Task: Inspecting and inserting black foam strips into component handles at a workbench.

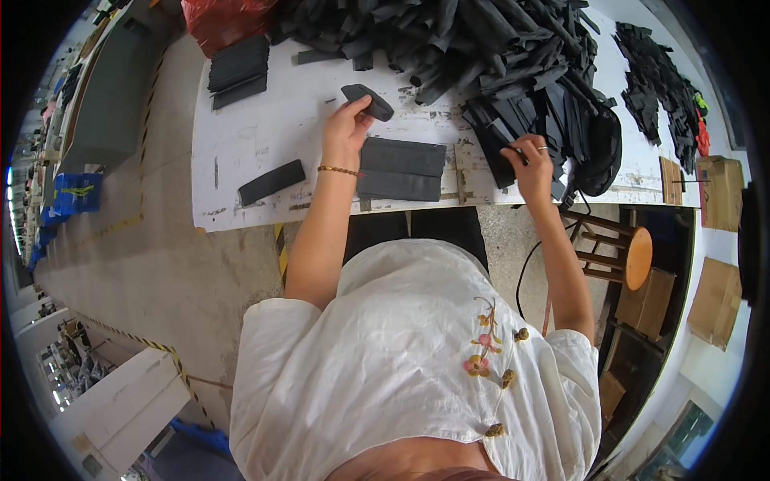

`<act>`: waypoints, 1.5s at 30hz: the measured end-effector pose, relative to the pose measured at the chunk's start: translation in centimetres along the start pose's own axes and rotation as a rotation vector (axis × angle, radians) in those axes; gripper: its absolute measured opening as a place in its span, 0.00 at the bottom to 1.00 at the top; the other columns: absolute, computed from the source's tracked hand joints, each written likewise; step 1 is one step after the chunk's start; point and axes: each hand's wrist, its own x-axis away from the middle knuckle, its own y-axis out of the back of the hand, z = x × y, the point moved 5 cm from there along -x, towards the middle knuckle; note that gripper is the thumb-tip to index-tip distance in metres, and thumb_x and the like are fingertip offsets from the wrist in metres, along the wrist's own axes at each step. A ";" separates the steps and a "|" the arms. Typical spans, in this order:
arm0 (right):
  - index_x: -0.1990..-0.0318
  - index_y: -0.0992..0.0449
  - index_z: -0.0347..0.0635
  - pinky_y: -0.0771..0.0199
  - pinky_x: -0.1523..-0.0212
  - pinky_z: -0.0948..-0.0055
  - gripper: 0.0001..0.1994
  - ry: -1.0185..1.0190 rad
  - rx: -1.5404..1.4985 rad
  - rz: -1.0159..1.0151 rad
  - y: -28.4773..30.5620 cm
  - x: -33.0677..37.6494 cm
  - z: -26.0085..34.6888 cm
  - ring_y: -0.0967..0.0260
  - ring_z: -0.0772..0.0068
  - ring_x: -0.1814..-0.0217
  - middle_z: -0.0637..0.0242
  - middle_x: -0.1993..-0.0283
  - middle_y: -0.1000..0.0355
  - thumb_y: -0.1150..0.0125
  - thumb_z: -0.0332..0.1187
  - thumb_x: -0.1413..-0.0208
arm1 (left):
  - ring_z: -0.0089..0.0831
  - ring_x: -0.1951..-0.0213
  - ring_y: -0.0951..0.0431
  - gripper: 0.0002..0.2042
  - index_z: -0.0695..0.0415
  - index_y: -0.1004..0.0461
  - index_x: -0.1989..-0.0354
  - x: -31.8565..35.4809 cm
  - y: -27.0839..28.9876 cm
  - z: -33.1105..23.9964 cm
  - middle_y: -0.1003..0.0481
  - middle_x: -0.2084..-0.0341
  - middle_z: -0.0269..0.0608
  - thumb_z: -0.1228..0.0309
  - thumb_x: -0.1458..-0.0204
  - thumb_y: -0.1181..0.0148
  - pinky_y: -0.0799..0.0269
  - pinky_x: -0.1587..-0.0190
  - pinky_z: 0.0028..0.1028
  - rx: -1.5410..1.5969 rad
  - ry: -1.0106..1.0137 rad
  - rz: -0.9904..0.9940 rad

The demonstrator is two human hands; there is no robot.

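My left hand is raised over the white table, its thumb and fingers closed on a dark fabric strip that bends into a curve. On the right, my right hand is pinched above a fanned stack of black fabric strips. A small pale sliver shows near those fingertips, and what they grip is too small to make out. Between my hands lie flat dark fabric pieces, side by side near the table's front edge. One separate dark strip rests at an angle to the left of my left forearm.
A large heap of dark fabric strips covers the back of the white table. A neat dark stack and a red plastic bag sit at back left. A black bag and a wooden stool are at right.
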 end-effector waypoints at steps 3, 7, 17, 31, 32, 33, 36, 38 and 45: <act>0.65 0.22 0.37 0.28 0.66 0.73 0.05 0.250 0.127 -0.223 2.2 -1.5 1.4 0.28 0.62 0.67 0.61 0.59 0.26 0.35 0.24 0.50 | 0.41 0.66 0.24 0.09 0.65 0.31 0.58 2.2 -2.1 1.2 0.26 0.62 0.48 0.78 0.46 0.40 0.24 0.54 0.40 0.253 0.171 0.018; 0.52 0.26 0.42 0.28 0.61 0.71 0.11 0.012 -0.080 -0.158 1.8 -3.0 4.1 0.27 0.59 0.65 0.57 0.61 0.26 0.41 0.23 0.43 | 0.52 0.54 0.23 0.11 0.69 0.33 0.56 4.7 -4.1 0.1 0.27 0.56 0.57 0.76 0.43 0.43 0.26 0.46 0.50 0.208 0.138 0.198; 0.62 0.34 0.37 0.29 0.60 0.63 0.15 0.375 -0.128 0.221 -4.5 0.2 11.1 0.33 0.50 0.60 0.56 0.59 0.32 0.32 0.26 0.51 | 0.46 0.58 0.20 0.11 0.67 0.30 0.60 5.7 -4.5 -0.3 0.24 0.64 0.51 0.76 0.48 0.36 0.19 0.55 0.41 0.080 0.022 0.109; 0.55 0.21 0.42 0.32 0.58 0.66 0.15 0.425 -0.035 0.101 -4.4 -1.5 14.5 0.30 0.60 0.61 0.64 0.62 0.26 0.32 0.28 0.53 | 0.35 0.60 0.19 0.13 0.63 0.29 0.57 6.7 -4.7 -0.2 0.21 0.61 0.52 0.72 0.46 0.36 0.18 0.59 0.31 0.024 0.110 0.114; 0.56 0.20 0.41 0.32 0.59 0.67 0.14 0.481 0.021 0.082 -4.3 -1.6 14.7 0.31 0.61 0.62 0.66 0.63 0.26 0.32 0.28 0.53 | 0.34 0.60 0.19 0.13 0.62 0.30 0.56 6.8 -4.7 -0.1 0.21 0.61 0.52 0.71 0.46 0.36 0.18 0.59 0.30 0.007 0.129 0.125; 0.56 0.20 0.41 0.32 0.59 0.67 0.14 0.483 0.021 0.083 -4.4 -1.7 14.7 0.31 0.61 0.62 0.66 0.63 0.26 0.32 0.28 0.53 | 0.34 0.60 0.19 0.13 0.62 0.30 0.56 6.9 -4.8 -0.2 0.21 0.61 0.52 0.71 0.46 0.36 0.18 0.59 0.30 0.009 0.127 0.124; 0.58 0.20 0.43 0.33 0.60 0.68 0.13 0.527 0.079 0.051 -4.3 -1.9 14.7 0.31 0.64 0.63 0.69 0.66 0.27 0.33 0.27 0.54 | 0.35 0.60 0.18 0.14 0.63 0.30 0.55 7.2 -5.1 0.0 0.21 0.61 0.52 0.71 0.46 0.36 0.17 0.60 0.32 0.005 0.156 0.170; 0.59 0.20 0.44 0.34 0.61 0.68 0.12 0.595 0.158 0.030 -4.3 -1.9 15.1 0.31 0.66 0.64 0.69 0.66 0.27 0.33 0.28 0.53 | 0.36 0.60 0.18 0.14 0.64 0.30 0.56 7.3 -5.0 0.0 0.21 0.61 0.52 0.70 0.46 0.36 0.17 0.61 0.33 0.025 0.155 0.189; 0.55 0.22 0.41 0.33 0.59 0.67 0.15 0.675 0.285 -0.030 -5.3 -1.7 16.0 0.31 0.66 0.62 0.67 0.63 0.28 0.34 0.30 0.53 | 0.39 0.63 0.18 0.11 0.65 0.27 0.59 8.6 -6.4 -0.5 0.21 0.63 0.50 0.75 0.48 0.36 0.17 0.62 0.37 0.007 0.076 0.217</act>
